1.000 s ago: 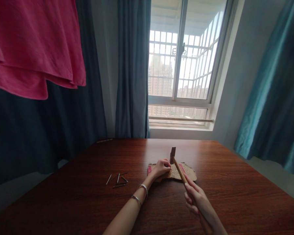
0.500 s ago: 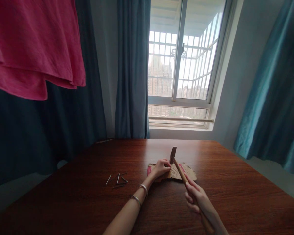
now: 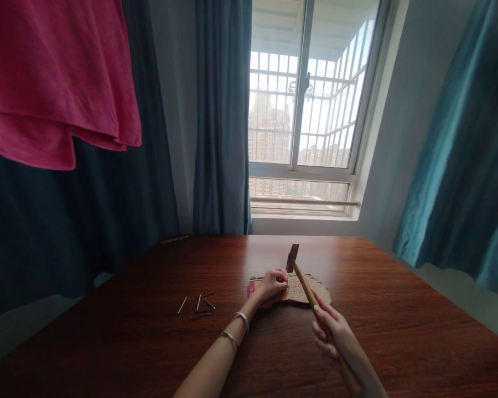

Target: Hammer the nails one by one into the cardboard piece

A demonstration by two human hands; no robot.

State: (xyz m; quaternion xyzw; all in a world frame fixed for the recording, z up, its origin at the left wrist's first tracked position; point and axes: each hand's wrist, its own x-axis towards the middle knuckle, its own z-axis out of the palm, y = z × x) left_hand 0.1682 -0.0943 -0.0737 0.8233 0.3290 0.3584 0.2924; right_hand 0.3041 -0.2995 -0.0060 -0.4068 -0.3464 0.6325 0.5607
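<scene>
My right hand (image 3: pixel 332 330) is wrapped round the wooden handle of a hammer (image 3: pixel 304 283). The hammer's dark metal head is raised a little above a flat cardboard piece (image 3: pixel 309 287), which is dotted with many small holes and has pink patches. At the cardboard's left part rests my left hand (image 3: pixel 274 283), thumb and fingers pinched together just beside and below the hammer head. Whatever sits in that pinch is too small to make out. Several nails (image 3: pixel 198 303) lie loose on the table left of my left forearm.
The brown wooden table (image 3: pixel 128 331) extends to the wall under a barred window (image 3: pixel 299 110). A pink cloth (image 3: pixel 62 83) hangs at the upper left. Blue curtains (image 3: pixel 222 121) hang on both sides of the window.
The hammer head has risen slightly above the cardboard. My left hand keeps its pinch in the same place. The whole view has shifted a little.
</scene>
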